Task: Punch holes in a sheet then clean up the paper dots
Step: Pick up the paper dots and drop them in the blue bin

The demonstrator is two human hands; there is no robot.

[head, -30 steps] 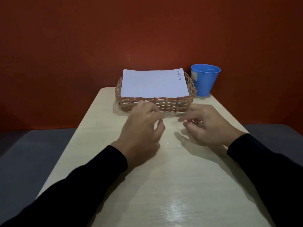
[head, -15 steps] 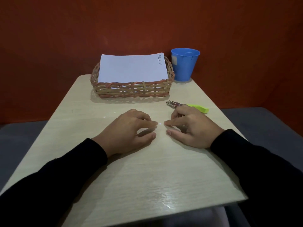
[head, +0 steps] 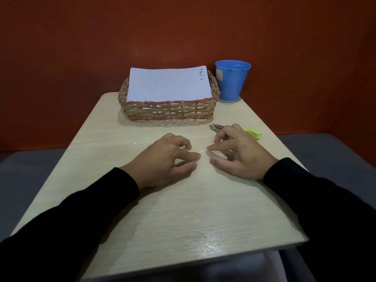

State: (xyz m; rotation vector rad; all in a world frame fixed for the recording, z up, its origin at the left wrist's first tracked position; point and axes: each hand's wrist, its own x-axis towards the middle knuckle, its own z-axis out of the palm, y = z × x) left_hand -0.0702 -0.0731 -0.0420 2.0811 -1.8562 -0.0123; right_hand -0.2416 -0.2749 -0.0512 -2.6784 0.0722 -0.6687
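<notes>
Both sleeved forearms lie on the pale table (head: 183,216), reaching away from the viewer. The left hand (head: 164,161) rests palm down with its fingers curled and narrow, holding nothing. The right hand (head: 242,155) mirrors it, forefinger stretched toward the left, also empty. Between the two forefinger tips lies one white paper dot (head: 202,151); two more dots (head: 135,142) sit further left, well apart from the hands. Just behind the right hand lies the hole punch (head: 252,133), its long axis running left to right, metal jaws pointing left and green handle to the right; the hand covers its middle. Since half a second ago the hands have scarcely shifted. Farther back stands the wicker basket (head: 168,110) with the sheet (head: 168,84) on top, and the blue cup (head: 232,80) to its right.
</notes>
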